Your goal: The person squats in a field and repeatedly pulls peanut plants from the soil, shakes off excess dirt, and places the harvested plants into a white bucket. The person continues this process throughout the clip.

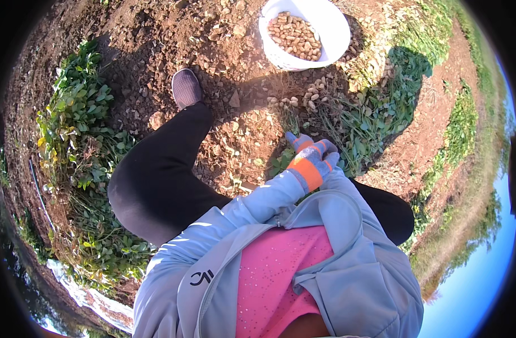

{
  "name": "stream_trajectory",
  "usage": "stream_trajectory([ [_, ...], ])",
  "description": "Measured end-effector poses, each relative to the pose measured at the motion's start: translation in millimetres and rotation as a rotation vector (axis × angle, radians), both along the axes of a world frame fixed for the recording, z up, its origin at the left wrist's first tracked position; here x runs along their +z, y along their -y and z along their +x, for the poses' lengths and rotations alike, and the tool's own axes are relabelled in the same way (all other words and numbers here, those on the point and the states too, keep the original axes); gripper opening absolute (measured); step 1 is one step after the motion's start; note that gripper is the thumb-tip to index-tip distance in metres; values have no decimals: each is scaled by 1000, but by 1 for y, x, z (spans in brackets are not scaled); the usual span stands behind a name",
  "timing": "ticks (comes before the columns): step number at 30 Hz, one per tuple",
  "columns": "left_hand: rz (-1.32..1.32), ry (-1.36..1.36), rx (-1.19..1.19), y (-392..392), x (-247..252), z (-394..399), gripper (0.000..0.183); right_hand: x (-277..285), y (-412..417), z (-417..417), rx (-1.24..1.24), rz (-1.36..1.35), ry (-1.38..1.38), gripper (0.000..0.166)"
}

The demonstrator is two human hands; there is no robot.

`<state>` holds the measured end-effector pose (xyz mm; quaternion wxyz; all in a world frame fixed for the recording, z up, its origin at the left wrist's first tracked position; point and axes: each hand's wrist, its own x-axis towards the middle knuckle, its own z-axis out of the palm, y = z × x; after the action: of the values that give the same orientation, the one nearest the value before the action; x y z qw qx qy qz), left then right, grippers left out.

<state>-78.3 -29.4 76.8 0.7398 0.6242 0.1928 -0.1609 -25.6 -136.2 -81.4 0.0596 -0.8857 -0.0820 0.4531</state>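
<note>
My left hand [312,164], in a grey and orange knit glove, reaches across my lap with its fingers bent. Just beyond it, gloved fingers [302,143] show that seem to belong to my right hand, which is mostly hidden behind the left. Whether either hand grips anything cannot be made out. Close to the hands lies a heap of pulled peanut plants [361,122], with green leaves and stems. Peanut pods [312,95] hang at the root end of the heap. Farther off stands a white bucket [336,31] partly filled with peanuts [293,36].
Another row of peanut plants [80,97] lies to my left. My bent left leg [165,169] and shoe [187,88] rest on stony brown soil [236,148]. White sheeting [89,300] is at the lower left. A grassy strip [473,169] runs along the right.
</note>
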Motion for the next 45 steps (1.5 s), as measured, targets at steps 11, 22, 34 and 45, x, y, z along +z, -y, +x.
stream_trajectory([
  [11,81,8,25,14,-37,-5,25,18,-1,5,95,184,-101,39],
  [22,-141,-200,649,-29,-67,-3,20,67,-18,33,193,483,-179,44],
  [34,-497,-97,459,-63,-37,27,40,114,-14,9,-75,782,-220,35],
  [45,-628,50,312,-69,17,50,30,162,-17,4,-97,1007,-262,39],
])
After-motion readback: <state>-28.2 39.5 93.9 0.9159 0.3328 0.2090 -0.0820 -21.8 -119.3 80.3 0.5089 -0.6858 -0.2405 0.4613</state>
